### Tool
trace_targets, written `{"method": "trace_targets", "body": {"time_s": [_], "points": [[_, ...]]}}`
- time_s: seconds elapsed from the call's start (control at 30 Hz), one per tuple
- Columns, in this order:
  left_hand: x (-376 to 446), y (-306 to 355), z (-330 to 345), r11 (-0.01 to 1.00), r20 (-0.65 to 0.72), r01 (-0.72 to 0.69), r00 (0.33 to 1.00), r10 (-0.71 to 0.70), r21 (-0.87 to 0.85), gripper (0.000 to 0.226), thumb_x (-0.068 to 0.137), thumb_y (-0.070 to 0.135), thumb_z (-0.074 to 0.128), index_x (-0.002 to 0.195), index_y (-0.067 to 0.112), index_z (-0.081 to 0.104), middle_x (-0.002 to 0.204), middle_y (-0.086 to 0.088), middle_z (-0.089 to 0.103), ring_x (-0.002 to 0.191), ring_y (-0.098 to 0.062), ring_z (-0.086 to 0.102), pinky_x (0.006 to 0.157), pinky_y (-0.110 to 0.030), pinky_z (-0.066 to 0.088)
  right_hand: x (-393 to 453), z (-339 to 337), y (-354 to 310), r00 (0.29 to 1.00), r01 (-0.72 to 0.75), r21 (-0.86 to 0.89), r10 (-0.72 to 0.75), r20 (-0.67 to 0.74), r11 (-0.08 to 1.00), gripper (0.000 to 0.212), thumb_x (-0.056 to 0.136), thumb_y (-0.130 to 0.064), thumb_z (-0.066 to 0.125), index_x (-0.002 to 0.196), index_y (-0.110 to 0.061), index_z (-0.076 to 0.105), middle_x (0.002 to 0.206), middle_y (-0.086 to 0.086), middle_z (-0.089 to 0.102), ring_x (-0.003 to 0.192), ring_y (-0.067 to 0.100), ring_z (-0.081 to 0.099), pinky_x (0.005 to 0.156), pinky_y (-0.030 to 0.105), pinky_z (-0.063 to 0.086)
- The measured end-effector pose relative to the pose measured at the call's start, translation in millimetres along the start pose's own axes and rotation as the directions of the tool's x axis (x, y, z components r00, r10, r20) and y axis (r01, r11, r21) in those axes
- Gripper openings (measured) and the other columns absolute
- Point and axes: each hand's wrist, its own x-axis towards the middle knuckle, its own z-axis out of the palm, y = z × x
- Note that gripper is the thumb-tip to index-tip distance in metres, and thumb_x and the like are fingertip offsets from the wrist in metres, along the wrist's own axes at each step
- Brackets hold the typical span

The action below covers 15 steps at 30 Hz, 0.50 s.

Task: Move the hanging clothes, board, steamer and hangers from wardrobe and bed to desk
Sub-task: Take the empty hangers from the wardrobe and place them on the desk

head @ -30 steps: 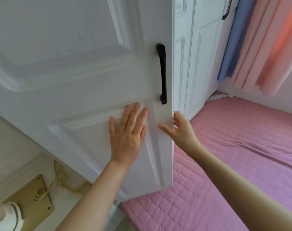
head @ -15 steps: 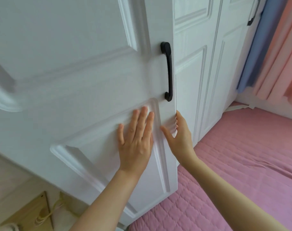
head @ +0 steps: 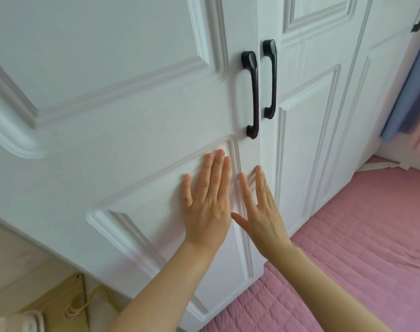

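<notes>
The white wardrobe door point(head: 122, 97) fills the left and middle of the view, shut flush against the neighbouring door point(head: 307, 130). Their two black handles point(head: 253, 92) stand side by side. My left hand point(head: 210, 200) lies flat on the lower panel of the left door, fingers spread. My right hand point(head: 261, 207) rests flat beside it near the door's right edge, holding nothing. The pink quilted bed point(head: 348, 248) lies below right. No clothes, board, steamer or hangers show.
Blue and pink curtains point(head: 410, 97) hang at the far right. At the bottom left a yellow coiled cable point(head: 82, 305) lies on a wooden surface beside a white object point(head: 24, 322). A third door handle point(head: 418, 25) shows at the top right.
The left wardrobe door swung shut against the neighbouring door. My right hand left the door's edge and now lies flat on its face; my left hand stayed on the panel.
</notes>
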Motion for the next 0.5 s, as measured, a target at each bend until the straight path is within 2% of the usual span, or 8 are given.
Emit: {"method": "trace_targets", "body": {"time_s": [0.23, 0.37, 0.5], "points": [[3.9, -3.2, 7.2, 0.999, 0.033, 0.017, 0.999, -0.018, 0.043, 0.056, 0.099, 0.018, 0.036, 0.152, 0.014, 0.02, 0.159, -0.001, 0.016, 0.147, -0.017, 0.014, 0.115, -0.049, 0.006, 12.7, 23.3, 6.2, 0.999, 0.001, -0.022, 0.0, 0.034, 1.0, 0.087, 0.091, -0.053, 0.049, 0.153, -0.015, 0.0, 0.158, 0.022, -0.01, 0.147, 0.033, -0.001, 0.117, 0.046, 0.023], [5.4, -4.9, 9.5, 0.997, 0.049, 0.011, 0.999, -0.015, 0.073, 0.057, 0.099, 0.022, 0.035, 0.152, 0.015, 0.018, 0.16, 0.001, 0.013, 0.147, -0.016, 0.013, 0.116, -0.048, 0.003, 18.9, 33.0, 2.8, 0.999, 0.007, -0.031, -0.005, 0.046, 1.0, 0.087, 0.095, -0.055, 0.042, 0.15, -0.007, -0.004, 0.154, 0.03, -0.012, 0.145, 0.039, -0.007, 0.117, 0.052, 0.018], [6.6, -4.6, 13.0, 0.996, 0.075, 0.004, 0.997, -0.011, 0.086, 0.055, 0.1, 0.023, 0.029, 0.152, 0.015, 0.017, 0.16, 0.001, 0.011, 0.147, -0.015, 0.011, 0.115, -0.049, 0.002, 21.0, 39.1, 4.6, 0.998, 0.037, 0.001, -0.037, 0.041, 0.999, 0.086, 0.096, -0.054, 0.039, 0.149, -0.009, -0.013, 0.153, 0.033, -0.014, 0.144, 0.043, -0.01, 0.115, 0.056, 0.018]]}}
